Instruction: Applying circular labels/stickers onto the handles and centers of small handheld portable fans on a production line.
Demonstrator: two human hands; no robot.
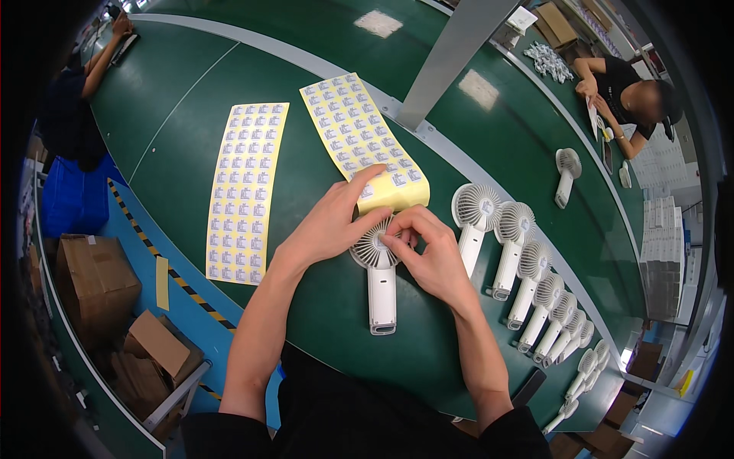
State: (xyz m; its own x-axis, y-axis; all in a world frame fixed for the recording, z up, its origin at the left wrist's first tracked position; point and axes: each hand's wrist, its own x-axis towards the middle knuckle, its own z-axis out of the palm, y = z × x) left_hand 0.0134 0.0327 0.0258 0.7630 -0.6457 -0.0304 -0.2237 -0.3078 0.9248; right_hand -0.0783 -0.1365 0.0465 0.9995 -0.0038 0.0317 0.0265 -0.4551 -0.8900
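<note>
A white handheld fan (382,302) lies face up on the green table, its handle toward me. My right hand (434,256) is over its round grille, thumb and forefinger pinched at the hub; what they hold, if anything, is too small to make out. My left hand (323,228) grips the curled near end of a yellow sticker sheet (353,122) between thumb and fingers, just above the grille. Rows of small pale labels cover that sheet. To the left, a second yellow sticker sheet (246,191) lies flat, apart from both hands.
Several white fans (508,256) line the table's right side, near a dark flat object (529,387). Beyond stands a grey metal post (451,65). One fan (566,177) lies across the divider, near a seated co-worker (631,107). Another person (73,115) is far left. Cardboard boxes (95,279) stand lower left.
</note>
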